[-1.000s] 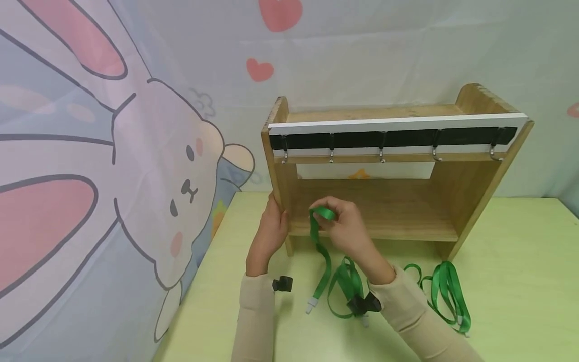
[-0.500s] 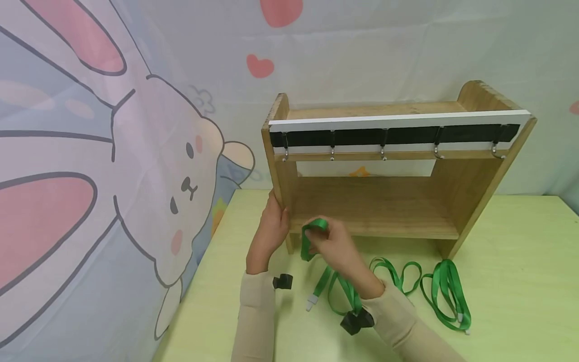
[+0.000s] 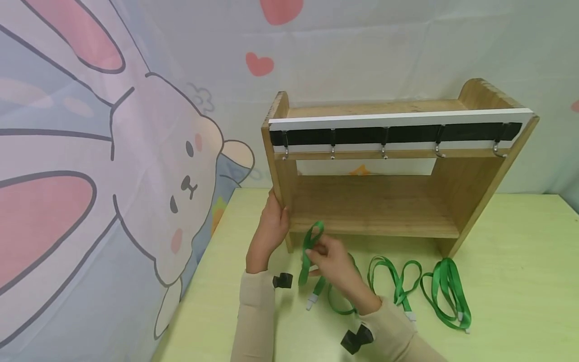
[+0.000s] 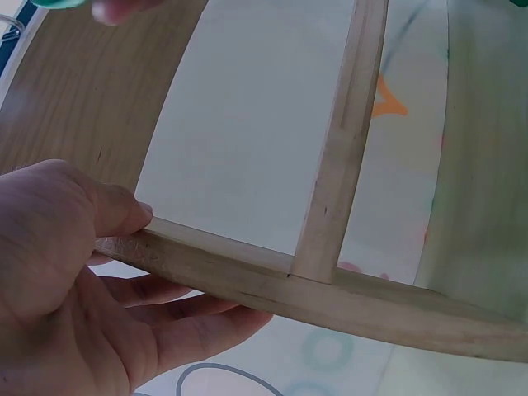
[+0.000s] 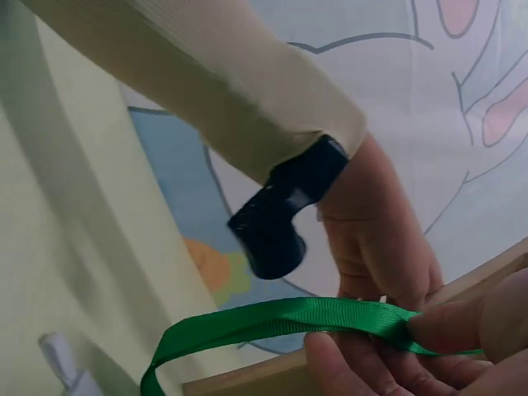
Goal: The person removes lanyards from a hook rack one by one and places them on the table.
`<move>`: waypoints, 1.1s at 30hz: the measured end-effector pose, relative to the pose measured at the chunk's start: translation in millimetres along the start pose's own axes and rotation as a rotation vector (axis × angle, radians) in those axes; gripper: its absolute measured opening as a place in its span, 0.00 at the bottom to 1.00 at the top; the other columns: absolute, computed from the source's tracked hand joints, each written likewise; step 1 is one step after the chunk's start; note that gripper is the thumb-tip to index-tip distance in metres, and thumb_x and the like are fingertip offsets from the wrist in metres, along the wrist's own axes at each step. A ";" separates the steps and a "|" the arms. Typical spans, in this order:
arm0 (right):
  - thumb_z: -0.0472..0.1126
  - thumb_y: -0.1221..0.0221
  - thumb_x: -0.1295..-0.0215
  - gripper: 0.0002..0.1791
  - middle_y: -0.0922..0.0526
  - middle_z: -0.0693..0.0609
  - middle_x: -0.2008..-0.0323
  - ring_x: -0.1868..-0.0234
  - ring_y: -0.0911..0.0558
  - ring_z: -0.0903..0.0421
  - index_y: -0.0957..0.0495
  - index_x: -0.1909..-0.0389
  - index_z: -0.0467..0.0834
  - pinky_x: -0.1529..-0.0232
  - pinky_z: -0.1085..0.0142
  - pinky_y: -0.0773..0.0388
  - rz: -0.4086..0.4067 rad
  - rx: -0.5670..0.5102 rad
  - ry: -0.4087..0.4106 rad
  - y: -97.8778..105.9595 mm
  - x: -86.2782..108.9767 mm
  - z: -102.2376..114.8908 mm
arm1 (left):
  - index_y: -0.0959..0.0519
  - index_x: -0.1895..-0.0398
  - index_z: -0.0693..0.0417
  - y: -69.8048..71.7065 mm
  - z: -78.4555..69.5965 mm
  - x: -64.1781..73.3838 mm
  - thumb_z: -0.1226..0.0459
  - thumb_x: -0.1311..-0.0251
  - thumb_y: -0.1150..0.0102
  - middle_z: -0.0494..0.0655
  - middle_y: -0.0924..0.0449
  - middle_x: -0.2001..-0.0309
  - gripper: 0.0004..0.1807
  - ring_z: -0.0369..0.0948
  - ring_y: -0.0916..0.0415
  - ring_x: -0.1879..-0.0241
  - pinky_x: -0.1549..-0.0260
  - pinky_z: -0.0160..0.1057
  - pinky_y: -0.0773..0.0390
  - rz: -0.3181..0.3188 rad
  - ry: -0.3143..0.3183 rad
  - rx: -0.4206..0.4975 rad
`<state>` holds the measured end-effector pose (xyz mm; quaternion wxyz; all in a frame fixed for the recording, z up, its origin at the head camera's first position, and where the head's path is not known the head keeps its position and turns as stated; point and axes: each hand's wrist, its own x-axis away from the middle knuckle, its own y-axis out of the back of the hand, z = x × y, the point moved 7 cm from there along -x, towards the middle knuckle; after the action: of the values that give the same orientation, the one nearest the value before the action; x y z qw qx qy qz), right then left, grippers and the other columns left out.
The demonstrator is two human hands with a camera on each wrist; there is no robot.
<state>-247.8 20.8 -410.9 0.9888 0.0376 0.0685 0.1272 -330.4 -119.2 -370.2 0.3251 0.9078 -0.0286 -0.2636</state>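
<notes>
My left hand point(image 3: 270, 229) grips the left side panel of a wooden shelf point(image 3: 373, 201). In the left wrist view, the thumb of that hand point(image 4: 49, 223) lies on one face of the panel point(image 4: 247, 272) and the fingers wrap behind it. Low before the shelf's left end, my right hand point(image 3: 336, 264) pinches a green lanyard point(image 3: 305, 259) between thumb and fingers, a small loop standing up above them. The right wrist view shows its flat strap point(image 5: 272, 318) running across the fingers. A white clip point(image 3: 312, 301) lies on the table below.
Several metal hooks point(image 3: 384, 151) hang from a black strip point(image 3: 362, 134) across the shelf's upper front. On the yellow-green table point(image 3: 511, 281), one green lanyard point(image 3: 399, 294) lies right of my hand and another, folded lanyard point(image 3: 449, 269) farther right. More green strap point(image 3: 334, 305) shows partly behind my right hand.
My right hand has moved down from the shelf's lower board toward the table with the lanyard, whose loop now points up. The left hand keeps its hold on the panel.
</notes>
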 end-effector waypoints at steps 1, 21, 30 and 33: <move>0.27 0.46 0.28 0.10 0.15 0.40 0.66 0.62 0.14 0.44 0.26 0.49 0.27 0.64 0.49 0.15 -0.003 -0.001 -0.002 -0.8 0.4 -3.0 | 0.53 0.26 0.73 0.2 0.0 0.0 0.74 0.27 0.56 0.74 0.34 0.38 0.31 0.65 0.30 0.39 0.44 0.61 0.27 0.000 0.000 0.004; 0.25 0.47 0.29 0.21 0.26 0.49 0.78 0.76 0.23 0.53 0.32 0.36 0.30 0.73 0.49 0.16 -0.038 -0.070 -0.152 -10.6 3.5 -57.2 | 0.53 0.25 0.74 1.6 1.6 -0.8 0.73 0.27 0.55 0.74 0.34 0.39 0.32 0.64 0.29 0.40 0.44 0.60 0.26 0.003 0.026 0.024; 0.24 0.47 0.30 0.15 0.19 0.43 0.74 0.78 0.19 0.54 0.30 0.44 0.27 0.76 0.54 0.16 -0.069 -0.044 -0.193 -11.0 5.8 -77.8 | 0.54 0.25 0.73 0.0 3.9 -1.1 0.73 0.27 0.55 0.74 0.35 0.39 0.33 0.64 0.29 0.40 0.44 0.60 0.27 0.012 0.044 0.024; 0.24 0.47 0.30 0.16 0.18 0.39 0.71 0.81 0.21 0.56 0.31 0.43 0.27 0.79 0.58 0.18 -0.077 -0.039 -0.214 -10.2 6.0 -80.4 | 0.54 0.25 0.73 0.2 4.2 -1.7 0.73 0.27 0.55 0.74 0.34 0.39 0.33 0.64 0.29 0.40 0.44 0.60 0.26 0.009 0.040 0.026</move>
<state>-251.2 17.0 -492.0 0.9952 0.0293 -0.0386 0.0856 -333.9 -121.5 -372.0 0.3151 0.9168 -0.0297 -0.2435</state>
